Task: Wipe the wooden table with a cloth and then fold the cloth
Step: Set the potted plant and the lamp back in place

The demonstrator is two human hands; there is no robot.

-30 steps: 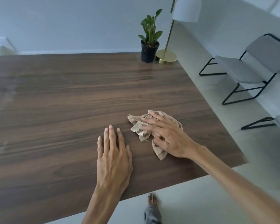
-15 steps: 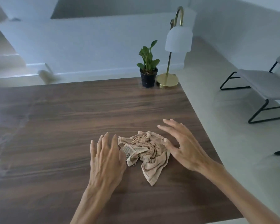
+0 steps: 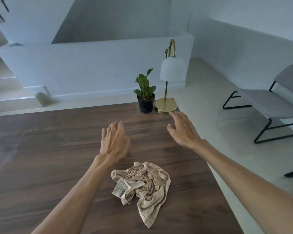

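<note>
Near the surface's front edge lies the cloth, crumpled in a heap, touched by neither hand; left hand hovers beyond it, fingers loosely spread, empty; right hand is wide open, empty too, out toward the lamp; folding looks unstarted; next, both hands must come back, find corners, spread it flat.

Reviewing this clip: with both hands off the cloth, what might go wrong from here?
1. The right hand reaches close to the lamp and potted plant; a sweep there may knock them over.
2. The cloth lies crumpled and unheld, so folding may be skipped or come out uneven.
</note>
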